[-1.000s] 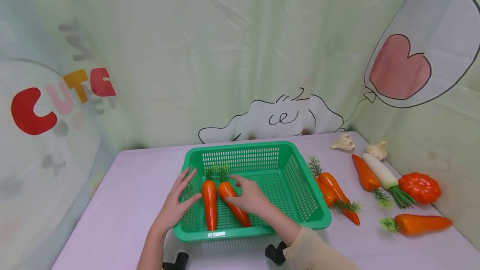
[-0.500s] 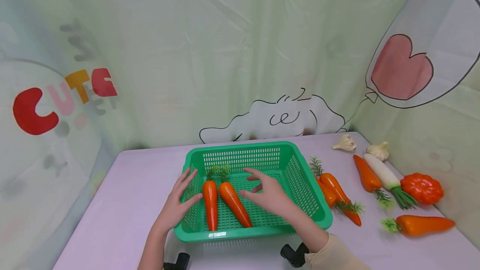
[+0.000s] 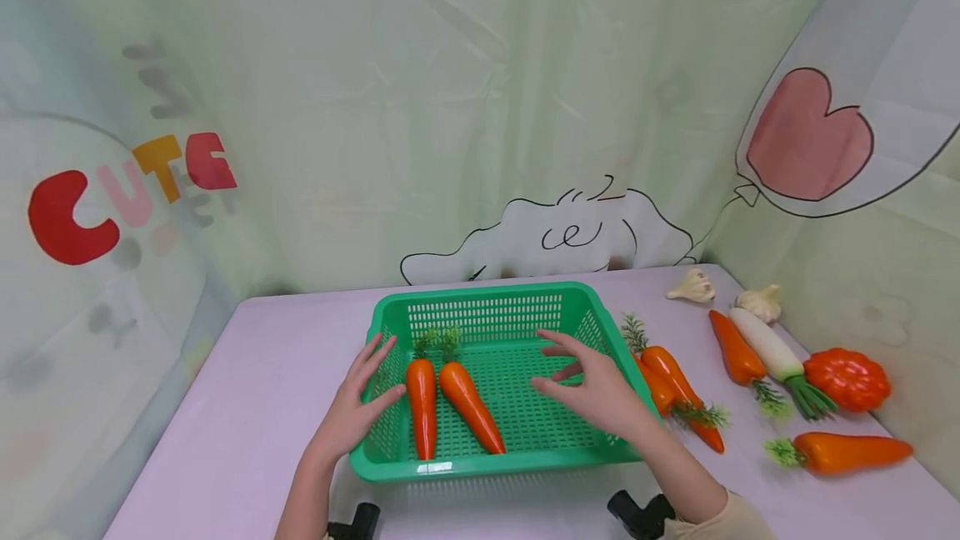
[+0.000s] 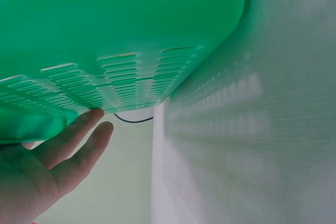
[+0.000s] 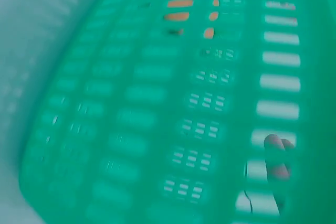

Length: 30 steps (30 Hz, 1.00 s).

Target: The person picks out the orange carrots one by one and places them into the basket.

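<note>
A green plastic basket (image 3: 480, 467) stands on the table with two orange carrots, the left carrot (image 3: 423, 415) and the right carrot (image 3: 472, 408), side by side in its left half, leafy tops towards the back. My left hand (image 3: 352, 411) is at the basket's left rim, fingers straight and spread, thumb reaching over the rim. In the left wrist view, the left hand's fingers (image 4: 79, 156) lie along the slotted wall. Over the basket's right half is my right hand (image 3: 603, 390), fingers loosely bent, nothing in them. Through the wall slots, the right wrist view shows some right fingertips (image 5: 275, 153).
Right of the basket lie overlapping carrots (image 3: 675, 377). Farther right are another carrot (image 3: 735, 348), a white radish (image 3: 765, 344), a red ribbed vegetable (image 3: 847, 379) and a carrot (image 3: 851, 452) lying sideways. Two garlic bulbs, one at the back (image 3: 693, 286), sit near the curtain (image 3: 337, 107).
My right hand has drawn away from the right carrot in the basket and moved right, over the basket's right half. The left hand and both carrots there have stayed put.
</note>
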Tool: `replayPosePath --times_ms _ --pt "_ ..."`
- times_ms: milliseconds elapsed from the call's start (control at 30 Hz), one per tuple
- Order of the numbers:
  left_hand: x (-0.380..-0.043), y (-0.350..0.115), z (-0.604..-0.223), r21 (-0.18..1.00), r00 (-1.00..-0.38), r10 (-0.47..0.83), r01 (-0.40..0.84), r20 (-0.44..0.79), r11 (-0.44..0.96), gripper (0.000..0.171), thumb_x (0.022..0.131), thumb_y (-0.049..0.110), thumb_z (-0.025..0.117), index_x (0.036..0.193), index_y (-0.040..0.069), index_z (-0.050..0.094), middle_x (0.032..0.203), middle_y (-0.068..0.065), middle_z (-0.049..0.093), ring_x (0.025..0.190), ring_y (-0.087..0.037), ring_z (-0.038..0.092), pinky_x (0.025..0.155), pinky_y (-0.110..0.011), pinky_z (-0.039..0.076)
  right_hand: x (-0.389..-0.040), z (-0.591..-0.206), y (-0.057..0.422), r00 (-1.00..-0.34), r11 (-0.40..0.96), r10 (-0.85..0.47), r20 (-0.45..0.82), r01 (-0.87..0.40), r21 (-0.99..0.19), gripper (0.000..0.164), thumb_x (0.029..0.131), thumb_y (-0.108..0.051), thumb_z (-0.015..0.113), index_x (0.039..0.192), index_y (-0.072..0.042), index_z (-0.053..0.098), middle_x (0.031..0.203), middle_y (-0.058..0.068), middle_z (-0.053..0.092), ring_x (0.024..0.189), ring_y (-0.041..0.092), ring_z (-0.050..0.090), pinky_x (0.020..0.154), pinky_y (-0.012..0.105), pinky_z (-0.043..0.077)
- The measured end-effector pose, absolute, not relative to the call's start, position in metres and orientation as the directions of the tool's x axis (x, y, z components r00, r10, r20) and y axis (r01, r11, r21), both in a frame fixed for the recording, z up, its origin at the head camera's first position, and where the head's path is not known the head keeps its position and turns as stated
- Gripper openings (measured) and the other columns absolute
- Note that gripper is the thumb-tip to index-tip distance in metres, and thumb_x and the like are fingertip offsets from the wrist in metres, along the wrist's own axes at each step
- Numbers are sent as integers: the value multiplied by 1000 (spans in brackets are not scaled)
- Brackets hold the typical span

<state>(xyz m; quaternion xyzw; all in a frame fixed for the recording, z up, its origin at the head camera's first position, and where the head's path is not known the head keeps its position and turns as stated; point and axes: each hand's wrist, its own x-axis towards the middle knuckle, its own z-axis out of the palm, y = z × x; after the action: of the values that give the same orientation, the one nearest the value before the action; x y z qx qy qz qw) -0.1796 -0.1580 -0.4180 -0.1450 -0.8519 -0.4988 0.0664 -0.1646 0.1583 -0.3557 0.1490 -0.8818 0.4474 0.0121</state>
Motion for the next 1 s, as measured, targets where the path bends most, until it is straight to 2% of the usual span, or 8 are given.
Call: replayPosePath --times_ms 300,567,733,867,1000 --pt "-182 -157 -420 841 -953 174 302 249 450 62 87 23 62 142 19 35 151 -7 15 136 -37 12 96 -69 18 -162 -351 194 -953 586 -216 213 -301 -752 60 84 -23 67 135 -6 42 118 19 56 84 20 61 70 34 53" --pt "-181 -157 -419 841 -954 174 296 243 453 62 87 27 61 142 19 35 152 -7 15 136 -37 12 96 -69 18 -162 -348 229 -948 624 -203 245 -318 -714 61 86 -25 65 138 -9 38 120 18 55 92 26 60 78 48 50" --pt "-181 -158 -419 840 -954 172 299 247 452 62 87 27 61 142 19 35 151 -7 15 136 -37 12 96 -69 18 -165 -352 247 -940 643 -203 274 -339 -687 58 88 -22 63 139 -10 38 120 19 56 94 30 60 72 37 53" --pt "-182 -158 -420 836 -954 171 298 246 460 62 87 27 61 142 18 34 151 -8 15 135 -38 13 94 -70 19 -169 -360 261 -940 636 -203 275 -340 -693 57 89 -22 61 139 -10 38 120 19 56 94 31 59 71 36 53" --pt "-180 -159 -419 839 -954 171 297 245 456 61 88 28 60 142 20 35 151 -7 15 136 -38 13 95 -70 19 -172 -364 272 -937 642 -196 288 -345 -685 56 89 -19 61 138 -7 39 119 21 56 93 33 58 69 30 53"
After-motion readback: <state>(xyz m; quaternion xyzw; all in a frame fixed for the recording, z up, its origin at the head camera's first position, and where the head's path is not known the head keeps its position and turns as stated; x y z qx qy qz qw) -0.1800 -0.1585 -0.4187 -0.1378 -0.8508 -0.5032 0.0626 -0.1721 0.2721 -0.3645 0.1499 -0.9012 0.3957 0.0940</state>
